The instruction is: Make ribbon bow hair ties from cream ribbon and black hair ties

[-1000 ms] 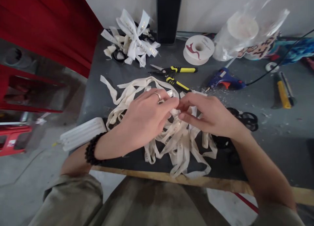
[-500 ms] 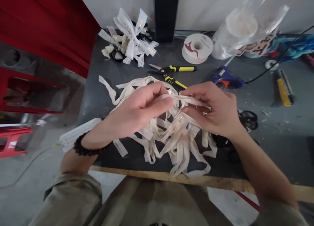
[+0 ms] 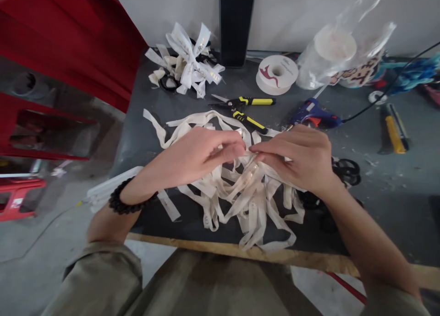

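Over a loose heap of cream ribbon (image 3: 254, 210), my two hands meet almost fingertip to fingertip. My left hand (image 3: 209, 153) pinches a piece of ribbon (image 3: 250, 155) between thumb and fingers. From the other side, my right hand (image 3: 295, 155) grips the same piece in a pinch, close to the left fingertips. Much of that piece is hidden behind the fingers. Gold lettering shows on parts of the heap beneath. Just beyond the hands lie snips with black and yellow handles (image 3: 253, 122), blades spread apart.
Behind are a bundle of tied white ribbon bows (image 3: 190, 64), a ribbon spool (image 3: 275, 84) and a blue glue gun (image 3: 316, 113) with its cord. At right lie a yellow cutter knife (image 3: 395, 132) and black hair ties (image 3: 347, 171). The table's wooden edge (image 3: 220, 249) runs in front of me.
My hands have come closer together at the fingertips, and the right fingers have closed into a tighter pinch on the ribbon. The camera view has shifted slightly.
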A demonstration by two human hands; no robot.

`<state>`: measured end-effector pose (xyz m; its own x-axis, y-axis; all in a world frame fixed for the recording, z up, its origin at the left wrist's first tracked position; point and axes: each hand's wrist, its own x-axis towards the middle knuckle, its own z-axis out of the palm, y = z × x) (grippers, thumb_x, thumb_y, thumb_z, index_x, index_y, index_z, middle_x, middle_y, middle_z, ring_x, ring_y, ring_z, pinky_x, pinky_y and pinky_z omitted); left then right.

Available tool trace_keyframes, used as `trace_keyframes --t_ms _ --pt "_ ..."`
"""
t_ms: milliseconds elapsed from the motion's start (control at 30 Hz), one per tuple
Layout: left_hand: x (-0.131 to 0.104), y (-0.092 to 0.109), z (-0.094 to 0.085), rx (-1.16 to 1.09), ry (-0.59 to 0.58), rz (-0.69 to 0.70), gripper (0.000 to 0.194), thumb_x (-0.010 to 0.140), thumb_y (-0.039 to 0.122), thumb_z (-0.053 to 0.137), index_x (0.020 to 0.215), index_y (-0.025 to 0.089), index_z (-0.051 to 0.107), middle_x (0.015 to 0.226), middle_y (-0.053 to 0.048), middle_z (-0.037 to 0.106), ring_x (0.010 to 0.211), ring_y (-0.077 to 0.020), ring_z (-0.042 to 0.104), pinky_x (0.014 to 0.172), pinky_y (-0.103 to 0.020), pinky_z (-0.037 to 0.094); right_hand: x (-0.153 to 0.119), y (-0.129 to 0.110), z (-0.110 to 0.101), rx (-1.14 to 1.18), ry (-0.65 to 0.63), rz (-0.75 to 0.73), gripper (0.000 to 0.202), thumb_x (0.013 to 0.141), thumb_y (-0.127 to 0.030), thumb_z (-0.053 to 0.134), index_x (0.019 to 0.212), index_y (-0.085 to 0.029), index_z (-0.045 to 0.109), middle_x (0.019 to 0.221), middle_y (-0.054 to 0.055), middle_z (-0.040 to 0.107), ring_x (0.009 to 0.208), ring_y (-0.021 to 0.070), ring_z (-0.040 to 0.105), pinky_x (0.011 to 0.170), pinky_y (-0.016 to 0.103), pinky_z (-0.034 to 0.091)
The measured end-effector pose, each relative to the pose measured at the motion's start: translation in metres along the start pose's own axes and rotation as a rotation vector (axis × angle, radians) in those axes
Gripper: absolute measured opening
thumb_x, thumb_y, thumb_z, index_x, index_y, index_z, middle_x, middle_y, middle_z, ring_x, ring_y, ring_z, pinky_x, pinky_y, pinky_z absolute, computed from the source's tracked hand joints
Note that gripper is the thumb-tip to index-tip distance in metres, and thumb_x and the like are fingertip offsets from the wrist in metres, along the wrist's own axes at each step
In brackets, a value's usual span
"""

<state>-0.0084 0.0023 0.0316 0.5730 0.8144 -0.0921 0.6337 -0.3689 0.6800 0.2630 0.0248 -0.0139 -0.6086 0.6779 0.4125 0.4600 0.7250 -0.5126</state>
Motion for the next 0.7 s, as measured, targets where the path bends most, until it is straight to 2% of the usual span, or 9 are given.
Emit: trace_keyframes --t_ms 67,133,200,300,367,467,600,700 --pt "0.000 0.000 0.000 0.054 0.059 -0.006 0.013 0.109 0.032 0.065 0.104 0.027 0.076 0.084 0.003 0.075 0.063 -0.0119 0.062 0.063 -0.028 0.041 0.001 0.000 0.000 0.002 0.024 -0.006 0.021 0.106 -0.049 0.071 0.101 -0.036 0.087 0.085 -0.001 0.086 0.075 0.0197 0.077 0.078 0.040 0.047" --pt "0.000 0.000 0.001 0.088 0.076 -0.031 0.007 0.104 0.026 0.071 0.097 0.026 0.075 0.085 0.005 0.076 0.067 -0.0120 0.065 0.066 -0.027 0.043 0.002 0.000 -0.001 0.021 0.037 0.007 0.019 0.105 -0.049 0.073 0.102 -0.036 0.087 0.091 0.000 0.087 0.080 0.0211 0.079 0.085 0.041 0.049" --pt "0.001 -0.001 0.002 0.101 0.060 -0.066 0.008 0.103 0.022 0.070 0.095 0.024 0.072 0.084 0.004 0.075 0.069 -0.0124 0.065 0.067 -0.028 0.042 0.002 0.000 -0.001 0.066 0.028 0.010 0.021 0.105 -0.051 0.074 0.105 -0.035 0.087 0.095 0.001 0.088 0.083 0.0220 0.080 0.089 0.042 0.049" --pt "0.002 -0.001 0.003 0.141 0.044 -0.066 0.014 0.105 0.015 0.064 0.093 0.022 0.066 0.086 0.002 0.074 0.074 -0.0142 0.066 0.069 -0.029 0.041 0.001 -0.002 -0.001 0.131 0.010 0.036 0.028 0.110 -0.050 0.065 0.106 -0.031 0.086 0.093 0.001 0.087 0.079 0.0209 0.079 0.092 0.043 0.048" --pt "0.001 0.001 0.005 0.154 0.021 -0.058 0.016 0.106 0.013 0.060 0.093 0.022 0.063 0.082 0.003 0.071 0.070 -0.0139 0.063 0.066 -0.030 0.039 0.001 -0.004 0.001 0.107 0.013 0.113 0.031 0.112 -0.045 0.061 0.099 -0.030 0.085 0.083 0.000 0.084 0.071 0.0190 0.074 0.090 0.042 0.048" --pt "0.001 0.005 0.010 0.192 0.004 -0.062 0.015 0.108 0.016 0.058 0.095 0.023 0.062 0.078 0.003 0.069 0.066 -0.0147 0.063 0.064 -0.031 0.038 0.004 -0.007 0.003 0.057 -0.018 0.211 0.028 0.108 -0.039 0.066 0.088 -0.028 0.083 0.075 -0.001 0.079 0.064 0.0171 0.066 0.081 0.038 0.047" --pt "0.004 0.005 0.018 0.368 0.074 -0.043 0.012 0.112 0.019 0.054 0.104 0.020 0.063 0.087 -0.003 0.073 0.080 -0.0213 0.069 0.072 -0.034 0.044 0.006 -0.008 0.004 0.170 -0.156 0.220 0.021 0.103 -0.033 0.070 0.090 -0.025 0.084 0.074 -0.001 0.078 0.060 0.0140 0.061 0.065 0.032 0.040" --pt "0.005 0.000 0.019 0.520 0.059 0.066 0.016 0.111 0.013 0.051 0.102 0.018 0.062 0.085 -0.004 0.070 0.083 -0.0235 0.067 0.081 -0.038 0.047 0.006 -0.005 0.005 0.280 -0.265 0.223 0.014 0.099 -0.024 0.071 0.093 -0.024 0.083 0.074 -0.003 0.078 0.062 0.0122 0.064 0.065 0.029 0.042"
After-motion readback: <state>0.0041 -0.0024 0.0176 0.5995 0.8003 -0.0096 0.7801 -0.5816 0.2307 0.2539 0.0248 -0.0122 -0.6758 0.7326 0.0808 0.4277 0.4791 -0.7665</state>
